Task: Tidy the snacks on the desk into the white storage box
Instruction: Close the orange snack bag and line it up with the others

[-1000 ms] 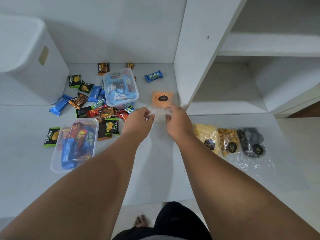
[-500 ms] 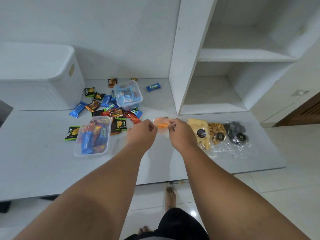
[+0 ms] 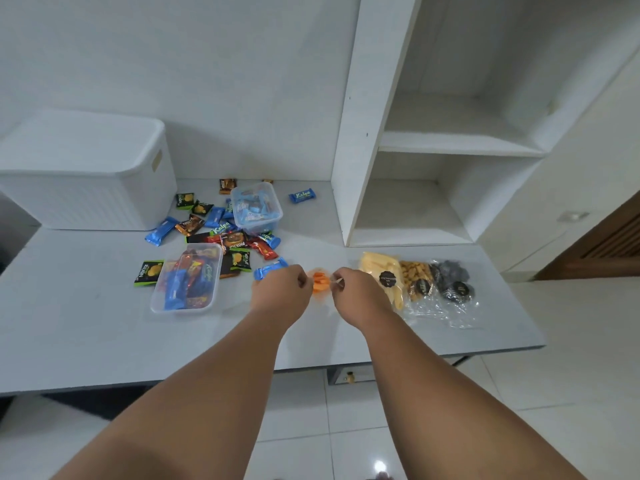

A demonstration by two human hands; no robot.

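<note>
Orange packet (image 3: 320,283): clear plastic with orange snacks inside, held just above the desk (image 3: 86,327) at frame centre, between both hands.
Left hand (image 3: 282,289): fingers curled, pinching the packet's left edge.
Right hand (image 3: 358,292): fingertips pressed together on the right edge.
White storage box (image 3: 86,174): upper left of the frame, well apart from the packet.
Doing it well: the person likely needs a firm pinch, a level carry leftward over the loose wrappers (image 3: 221,233), and a release only above the box.
Risk: thin film may slip.
</note>
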